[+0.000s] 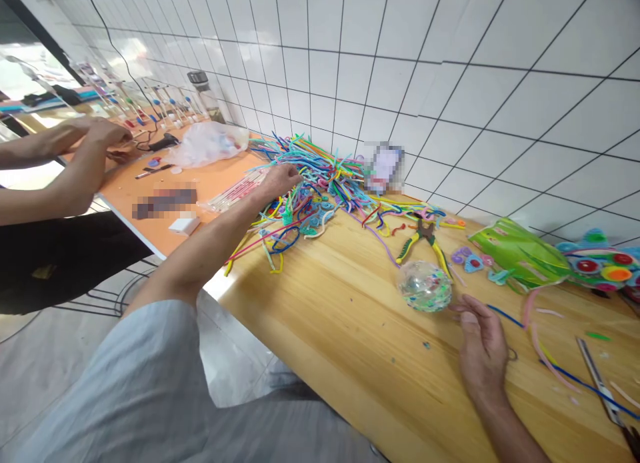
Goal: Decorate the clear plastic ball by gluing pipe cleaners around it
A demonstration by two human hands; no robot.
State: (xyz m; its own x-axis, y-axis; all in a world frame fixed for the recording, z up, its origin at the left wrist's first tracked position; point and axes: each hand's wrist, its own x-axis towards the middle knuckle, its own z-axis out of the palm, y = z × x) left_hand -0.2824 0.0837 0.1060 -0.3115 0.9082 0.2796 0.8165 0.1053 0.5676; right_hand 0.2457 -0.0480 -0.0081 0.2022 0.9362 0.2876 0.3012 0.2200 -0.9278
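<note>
My left hand (281,182) reaches out over a big heap of coloured pipe cleaners (325,163) against the wall. Its fingers are curled together at the heap, and what they pinch, if anything, is hidden. Low over the wooden table, my right hand (483,346) has its fingers loosely stretched and holds nothing I can see. Just beyond its fingertips sits a clear round ball (425,287) with bits of colour on it. Behind the ball lie pliers (424,238) with yellow-green handles, spread apart.
A green packet (523,253), a decorated colourful piece (603,263) and scissors (597,376) are to the right. Leftward, a plastic bag (207,143) and a white box (184,224) rest on an orange table (225,176). Another person's hands (107,136) work there. A phone (385,168) leans on the wall.
</note>
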